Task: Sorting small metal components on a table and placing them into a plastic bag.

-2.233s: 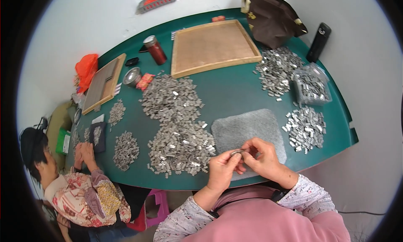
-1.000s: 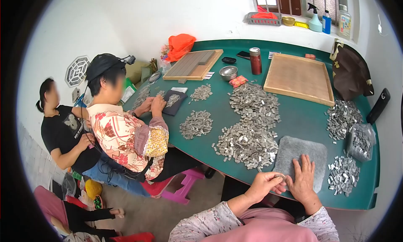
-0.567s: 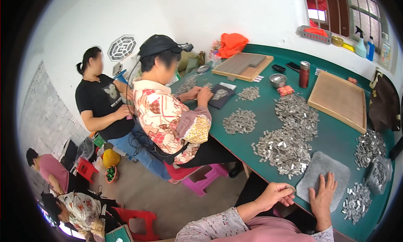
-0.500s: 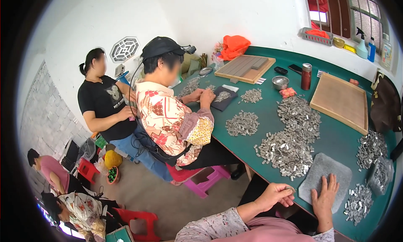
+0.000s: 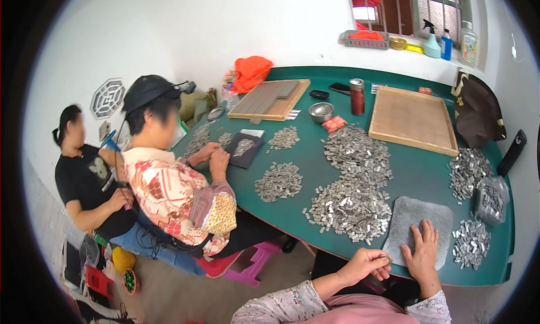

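My left hand (image 5: 363, 268) is at the near table edge, thumb and fingers pinched on a small curved metal piece (image 5: 386, 257); its exact kind is too small to tell. Spread flat, my right hand (image 5: 423, 255) rests on a grey cloth mat (image 5: 416, 211). Just left of the mat lies a large heap of small silvery metal pieces (image 5: 351, 211). To its right sit a smaller pile of them (image 5: 471, 244) and a clear plastic box of pieces (image 5: 490, 200).
An empty-looking wooden tray (image 5: 413, 118), a steel bowl (image 5: 321, 111) and a red flask (image 5: 357, 97) stand farther back on the green table (image 5: 337, 262). At the left, a co-worker in a black cap (image 5: 152, 93) sits handling pieces; another person (image 5: 84, 178) stands behind.
The view has swung to the right, so everything sits farther left in it. My left hand keeps its pinch, and my right hand stays flat on the mat.
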Motion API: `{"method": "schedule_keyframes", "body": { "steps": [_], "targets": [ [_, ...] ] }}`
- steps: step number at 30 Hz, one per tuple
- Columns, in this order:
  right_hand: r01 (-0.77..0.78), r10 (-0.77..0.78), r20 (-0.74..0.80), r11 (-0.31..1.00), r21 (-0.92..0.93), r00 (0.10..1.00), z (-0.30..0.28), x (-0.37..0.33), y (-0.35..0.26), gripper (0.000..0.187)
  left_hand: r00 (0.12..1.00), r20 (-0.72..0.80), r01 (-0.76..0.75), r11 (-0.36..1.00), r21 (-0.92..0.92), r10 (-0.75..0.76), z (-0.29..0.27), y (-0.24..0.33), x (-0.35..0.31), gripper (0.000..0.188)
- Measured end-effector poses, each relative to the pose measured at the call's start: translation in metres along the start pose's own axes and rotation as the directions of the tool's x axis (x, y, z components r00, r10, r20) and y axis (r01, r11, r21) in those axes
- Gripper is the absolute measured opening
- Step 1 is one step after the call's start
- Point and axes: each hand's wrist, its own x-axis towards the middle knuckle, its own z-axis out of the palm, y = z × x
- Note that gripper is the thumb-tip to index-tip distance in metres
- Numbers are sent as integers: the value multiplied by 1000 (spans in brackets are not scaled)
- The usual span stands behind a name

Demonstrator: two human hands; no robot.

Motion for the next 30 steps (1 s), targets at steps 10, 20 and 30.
{"method": "schedule_keyframes", "body": {
  "steps": [10, 20, 30],
  "targets": [
    [7, -7, 33, 1000, -16, 999, -5, 6, -6, 61, 993, 99, 52, 997, 53, -57, -6, 10, 27, 25],
    [55, -54, 53, 998, -12, 997, -2, 8, 1, 62, 987, -38, -153, 988, 15, 154, -25, 10, 31, 23],
    [10, -9, 46, 1000, -11, 999, -5, 11, 6, 61, 993, -3, -118, 992, 41, 118, -26, 3, 33, 21]
  ]
}}
